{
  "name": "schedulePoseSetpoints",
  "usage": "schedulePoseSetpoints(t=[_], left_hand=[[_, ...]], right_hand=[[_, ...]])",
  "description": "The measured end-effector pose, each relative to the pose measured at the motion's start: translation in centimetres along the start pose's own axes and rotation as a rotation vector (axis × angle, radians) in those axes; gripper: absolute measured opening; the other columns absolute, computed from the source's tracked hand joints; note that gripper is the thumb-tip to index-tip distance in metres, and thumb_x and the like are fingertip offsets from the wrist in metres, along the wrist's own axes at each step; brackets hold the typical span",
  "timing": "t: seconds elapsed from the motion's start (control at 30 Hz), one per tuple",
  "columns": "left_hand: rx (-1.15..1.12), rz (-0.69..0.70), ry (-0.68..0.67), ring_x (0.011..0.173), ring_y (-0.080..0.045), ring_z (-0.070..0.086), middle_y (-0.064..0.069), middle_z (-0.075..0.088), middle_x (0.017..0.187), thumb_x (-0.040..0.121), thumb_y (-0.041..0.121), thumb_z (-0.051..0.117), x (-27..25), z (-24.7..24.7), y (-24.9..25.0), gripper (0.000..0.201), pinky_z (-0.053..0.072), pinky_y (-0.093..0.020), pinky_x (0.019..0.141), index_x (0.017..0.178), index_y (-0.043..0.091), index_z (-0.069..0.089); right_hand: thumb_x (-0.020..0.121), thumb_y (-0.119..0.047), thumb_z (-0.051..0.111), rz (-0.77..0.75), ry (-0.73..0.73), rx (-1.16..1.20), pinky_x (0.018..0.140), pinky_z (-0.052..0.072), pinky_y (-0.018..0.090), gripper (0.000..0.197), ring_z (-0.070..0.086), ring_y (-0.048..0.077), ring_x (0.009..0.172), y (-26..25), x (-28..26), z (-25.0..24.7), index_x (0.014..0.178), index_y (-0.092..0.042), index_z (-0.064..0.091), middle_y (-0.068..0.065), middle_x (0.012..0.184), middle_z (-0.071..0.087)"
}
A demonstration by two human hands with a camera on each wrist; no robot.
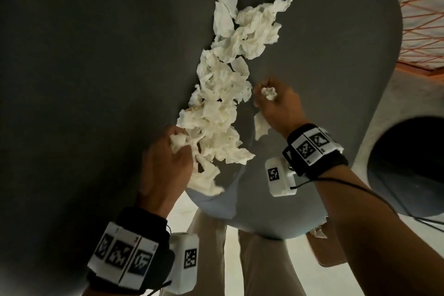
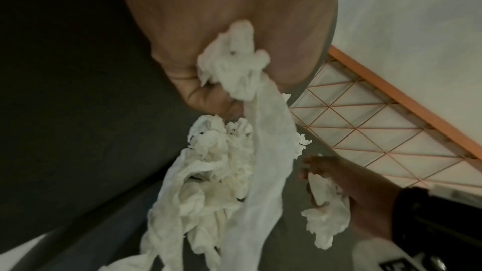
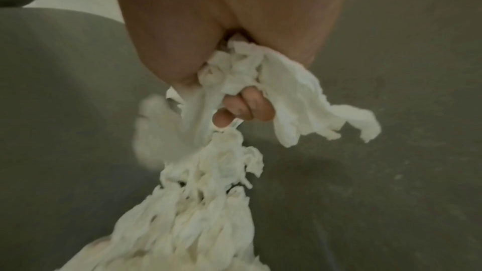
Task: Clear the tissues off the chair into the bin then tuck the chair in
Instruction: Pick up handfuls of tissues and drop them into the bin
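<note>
Nearest the head camera: left hand (image 1: 168, 158), fingers curled tight round a wad of crumpled white tissue (image 1: 179, 142) at the near end of the pile, with a long strip trailing from the fist into the heap (left wrist view). Just beyond, right hand (image 1: 278, 103) is fisted on its own small white tissue clump (image 1: 269, 92), a loose flap hanging below it.

Between and beyond the hands: long heap of crumpled white paper tissues (image 1: 223, 74) lying along the crease where the grey padded chair seat (image 1: 324, 67) meets the dark grey backrest (image 1: 96, 55), running from near to far. Most of it is not yet picked up.

Right, off the seat: dark round bin (image 1: 408, 166), opening facing up, on the pale floor. One stray white scrap (image 1: 318, 233) sits low by the seat's near edge; can't tell whether it is on the floor or snagged.

Risks, as judged:
- Trailing strips are linked to the heap; lifting either fist likely drags neighbours off the seat edge onto the floor.
- Thin paper may tear, leaving bits wedged in the crease.
- Small grips mean many trips; hanging flaps could drop on the way to the bin.
- Stray scrap easy to miss before tucking the chair.
</note>
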State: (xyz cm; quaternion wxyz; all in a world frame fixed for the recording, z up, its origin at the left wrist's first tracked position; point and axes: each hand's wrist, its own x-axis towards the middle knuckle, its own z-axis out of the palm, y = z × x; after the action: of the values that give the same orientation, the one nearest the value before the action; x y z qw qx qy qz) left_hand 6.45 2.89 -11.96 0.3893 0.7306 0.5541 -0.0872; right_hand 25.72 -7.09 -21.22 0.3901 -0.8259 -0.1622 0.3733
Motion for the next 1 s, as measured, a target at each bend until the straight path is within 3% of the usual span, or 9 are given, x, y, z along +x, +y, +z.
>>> schedulePoseSetpoints(t=[0.1,0.2,0.33,0.47,0.6,0.73,0.83,0.9,1.0], left_hand=[[0.003,-0.046,0.006,0.071,-0.017,0.060,0.006,0.062,0.074,0.089,0.036,0.055,-0.8,0.2,-0.5,0.014,0.046,-0.029,0.065,0.097,0.024,0.058],[0.116,-0.095,-0.005,0.079,-0.017,0.055,0.009,0.057,0.082,0.089,0.042,0.057,-0.8,0.7,-0.8,0.019,0.038,-0.028,0.070,0.102,0.029,0.051],[0.130,-0.110,-0.013,0.109,-0.021,0.059,0.006,0.062,0.114,0.091,0.030,0.060,0.8,1.7,-0.5,0.048,0.043,-0.038,0.085,0.133,0.031,0.039],[0.161,-0.129,-0.041,0.125,-0.032,0.051,-0.006,0.053,0.139,0.092,0.028,0.058,3.0,3.0,-0.1,0.068,0.040,-0.046,0.100,0.149,0.034,0.020],[0.184,-0.063,0.007,0.116,-0.032,0.056,-0.007,0.063,0.123,0.097,0.032,0.051,4.1,4.2,-0.1,0.034,0.037,-0.036,0.083,0.130,0.024,0.046],[0.046,-0.052,0.051,0.104,-0.025,0.059,-0.003,0.066,0.109,0.096,0.028,0.055,3.6,4.2,-0.5,0.026,0.032,-0.024,0.073,0.120,0.018,0.055],[0.025,-0.068,0.056,0.093,-0.019,0.060,0.000,0.065,0.100,0.095,0.030,0.056,3.0,4.1,-1.5,0.025,0.036,-0.015,0.065,0.114,0.014,0.059],[0.051,-0.078,0.043,0.096,-0.023,0.063,-0.001,0.069,0.099,0.092,0.038,0.057,2.7,4.6,-2.5,0.027,0.045,-0.026,0.074,0.106,0.016,0.063],[0.039,-0.074,0.044,0.099,-0.024,0.065,-0.001,0.071,0.097,0.090,0.040,0.060,2.6,5.2,-3.0,0.026,0.049,-0.037,0.088,0.101,0.017,0.065]], right_hand=[[0.087,-0.024,0.063,-0.060,-0.187,-0.098,0.069,0.055,0.024,0.013,0.064,0.010,0.067,-1.6,-0.6,2.3,0.100,-0.028,0.063,-0.004,0.087,0.069],[0.086,-0.043,0.064,-0.126,-0.322,-0.323,0.080,0.052,0.032,0.034,0.063,0.014,0.086,-2.6,-1.2,5.1,0.118,-0.041,0.053,-0.009,0.097,0.061],[0.088,-0.042,0.059,-0.119,-0.277,-0.534,0.081,0.051,0.036,0.035,0.062,0.022,0.102,-3.0,-1.2,7.1,0.123,-0.039,0.054,-0.002,0.109,0.066],[0.090,-0.039,0.056,-0.058,-0.201,-0.523,0.079,0.048,0.034,0.026,0.064,0.026,0.098,-2.6,-1.3,6.7,0.113,-0.028,0.062,0.002,0.111,0.067],[0.088,-0.043,0.060,-0.045,-0.162,-0.433,0.081,0.054,0.039,0.033,0.065,0.024,0.090,-1.7,-2.0,5.5,0.112,-0.022,0.060,0.001,0.102,0.069],[0.082,-0.044,0.067,-0.019,-0.099,-0.336,0.075,0.053,0.036,0.037,0.066,0.025,0.084,-0.8,-2.6,4.1,0.107,-0.017,0.063,0.005,0.093,0.070],[0.079,-0.050,0.071,0.074,-0.073,-0.207,0.064,0.047,0.026,0.027,0.063,0.011,0.071,-0.5,-3.2,2.7,0.086,-0.025,0.064,-0.008,0.075,0.066],[0.079,-0.059,0.068,0.126,-0.045,-0.137,0.057,0.042,0.023,0.034,0.058,0.004,0.061,-0.5,-3.8,1.7,0.070,-0.028,0.060,-0.013,0.065,0.061],[0.084,-0.064,0.057,0.196,0.003,-0.065,0.054,0.045,0.025,0.051,0.062,0.013,0.058,-0.2,-4.5,0.6,0.065,-0.017,0.066,-0.002,0.063,0.067]])
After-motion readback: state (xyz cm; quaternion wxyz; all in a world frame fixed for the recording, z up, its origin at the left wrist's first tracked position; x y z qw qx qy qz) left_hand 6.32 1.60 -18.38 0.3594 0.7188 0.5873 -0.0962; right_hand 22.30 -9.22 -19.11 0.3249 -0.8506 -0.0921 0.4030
